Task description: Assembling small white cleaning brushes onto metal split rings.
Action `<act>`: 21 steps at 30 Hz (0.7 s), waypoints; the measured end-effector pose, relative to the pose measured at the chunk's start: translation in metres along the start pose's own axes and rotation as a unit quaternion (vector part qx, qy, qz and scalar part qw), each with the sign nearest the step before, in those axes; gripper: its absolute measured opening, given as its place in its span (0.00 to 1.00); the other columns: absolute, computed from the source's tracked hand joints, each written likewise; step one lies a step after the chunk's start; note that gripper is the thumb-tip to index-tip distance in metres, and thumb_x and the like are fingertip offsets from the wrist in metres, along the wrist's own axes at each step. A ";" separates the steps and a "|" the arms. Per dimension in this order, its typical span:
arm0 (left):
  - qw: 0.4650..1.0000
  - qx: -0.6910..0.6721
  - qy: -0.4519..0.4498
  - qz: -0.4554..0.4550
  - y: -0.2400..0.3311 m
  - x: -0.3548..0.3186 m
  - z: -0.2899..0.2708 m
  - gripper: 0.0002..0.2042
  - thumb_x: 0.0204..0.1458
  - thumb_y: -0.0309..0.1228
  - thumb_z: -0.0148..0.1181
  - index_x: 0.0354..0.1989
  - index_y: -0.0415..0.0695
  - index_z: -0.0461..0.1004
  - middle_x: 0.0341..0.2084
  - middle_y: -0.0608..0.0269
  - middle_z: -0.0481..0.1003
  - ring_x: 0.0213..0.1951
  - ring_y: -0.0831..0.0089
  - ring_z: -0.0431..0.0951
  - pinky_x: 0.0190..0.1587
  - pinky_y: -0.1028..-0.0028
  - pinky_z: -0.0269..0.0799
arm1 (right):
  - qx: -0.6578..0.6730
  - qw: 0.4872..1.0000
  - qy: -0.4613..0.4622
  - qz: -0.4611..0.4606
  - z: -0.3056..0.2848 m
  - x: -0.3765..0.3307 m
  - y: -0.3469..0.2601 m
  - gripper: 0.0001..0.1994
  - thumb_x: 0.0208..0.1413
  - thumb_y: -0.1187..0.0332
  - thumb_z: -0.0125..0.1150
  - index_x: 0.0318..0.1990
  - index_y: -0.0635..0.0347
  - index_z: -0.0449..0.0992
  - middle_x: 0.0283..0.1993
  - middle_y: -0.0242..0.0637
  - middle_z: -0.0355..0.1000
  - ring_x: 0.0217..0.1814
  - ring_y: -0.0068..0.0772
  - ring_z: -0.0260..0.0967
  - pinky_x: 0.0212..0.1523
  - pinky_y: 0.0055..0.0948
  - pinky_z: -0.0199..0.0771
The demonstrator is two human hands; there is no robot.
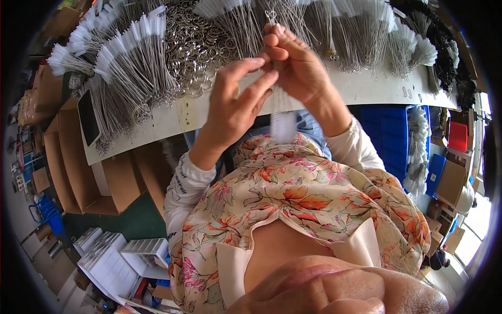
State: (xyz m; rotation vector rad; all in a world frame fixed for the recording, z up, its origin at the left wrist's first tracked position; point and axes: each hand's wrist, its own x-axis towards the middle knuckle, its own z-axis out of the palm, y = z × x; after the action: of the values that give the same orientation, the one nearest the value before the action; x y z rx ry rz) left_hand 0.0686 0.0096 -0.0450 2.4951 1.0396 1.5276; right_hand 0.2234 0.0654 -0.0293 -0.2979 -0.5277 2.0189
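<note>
My right hand pinches a wire-handled brush, held upright above the table's near edge. The brush's white bristle end hangs down below my hands. At its upper end, a small metal ring sticks out past my right fingertips. From the left, my left hand reaches in with its fingers apart. Its fingertips are beside the brush's stem, close to my right fingers; whether they touch it is hard to see. Beyond my left hand lies a pile of loose metal rings on the white table.
Bundles of white-bristled brushes lie on both sides of the rings, with black brushes at the far right. A phone rests at the table's left edge. Below stand cardboard boxes on the left and a blue crate on the right.
</note>
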 end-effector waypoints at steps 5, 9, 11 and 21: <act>0.986 -0.116 0.058 -0.107 0.007 0.037 -0.046 0.42 0.42 0.35 0.68 0.62 0.37 0.48 0.50 0.50 0.64 0.51 0.64 0.67 0.54 0.65 0.63 | -0.540 0.835 -0.085 0.058 0.027 -0.016 -0.005 0.09 0.58 0.68 0.53 0.39 0.63 0.76 0.27 0.29 0.72 0.27 0.16 0.64 0.29 0.17 0.65; 0.744 -0.407 0.074 -0.525 0.040 0.066 -0.041 0.11 0.56 0.32 0.54 0.35 0.34 0.72 0.35 0.54 0.75 0.41 0.70 0.74 0.47 0.72 0.66 | -0.553 0.822 -0.136 0.014 0.030 -0.016 0.000 0.08 0.57 0.69 0.54 0.37 0.65 0.74 0.27 0.30 0.71 0.29 0.17 0.65 0.33 0.20 0.68; 0.913 -0.357 -0.006 -0.198 -0.004 0.016 -0.046 0.31 0.41 0.34 0.68 0.54 0.39 0.62 0.47 0.55 0.68 0.48 0.67 0.70 0.50 0.69 0.67 | -0.499 0.855 -0.133 0.054 0.036 -0.019 -0.005 0.09 0.57 0.68 0.54 0.36 0.66 0.74 0.27 0.30 0.70 0.29 0.17 0.65 0.32 0.20 0.67; 0.992 -0.121 -0.023 -0.029 0.008 -0.005 -0.033 0.09 0.42 0.25 0.65 0.33 0.41 0.75 0.26 0.62 0.74 0.26 0.72 0.73 0.27 0.76 0.70 | -0.565 0.795 -0.134 0.176 0.021 -0.045 -0.029 0.11 0.55 0.65 0.56 0.35 0.66 0.74 0.23 0.32 0.70 0.26 0.20 0.68 0.27 0.22 0.67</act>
State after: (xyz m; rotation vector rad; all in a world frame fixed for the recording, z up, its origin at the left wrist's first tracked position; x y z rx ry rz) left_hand 0.0444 -0.0090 -0.0292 2.3039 0.8550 1.4738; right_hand 0.2587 0.0333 0.0032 -0.8721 -1.9798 1.8472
